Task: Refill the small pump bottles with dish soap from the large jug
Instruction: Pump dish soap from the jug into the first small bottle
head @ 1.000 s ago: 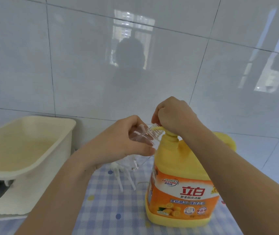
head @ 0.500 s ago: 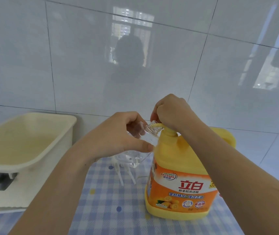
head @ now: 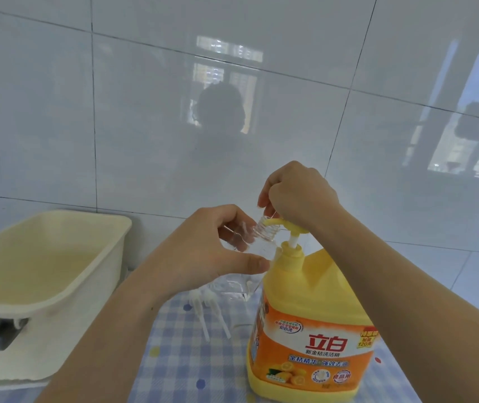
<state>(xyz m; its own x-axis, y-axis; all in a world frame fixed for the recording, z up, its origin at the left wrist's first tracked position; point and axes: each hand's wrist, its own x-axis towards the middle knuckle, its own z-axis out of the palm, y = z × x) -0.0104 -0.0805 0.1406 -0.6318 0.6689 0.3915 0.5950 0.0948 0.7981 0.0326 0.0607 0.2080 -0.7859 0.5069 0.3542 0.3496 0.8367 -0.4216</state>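
Head view: left hand (head: 203, 251) grips clear threaded bottle (head: 264, 231) beside yellow jug (head: 305, 289).

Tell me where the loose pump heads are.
Head view, centre: the pump heads lie on the checked cloth, between the tub on the left and the jug on the right.

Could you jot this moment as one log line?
step: refill | left hand: holds clear bottle at spout | right hand: grips jug pump
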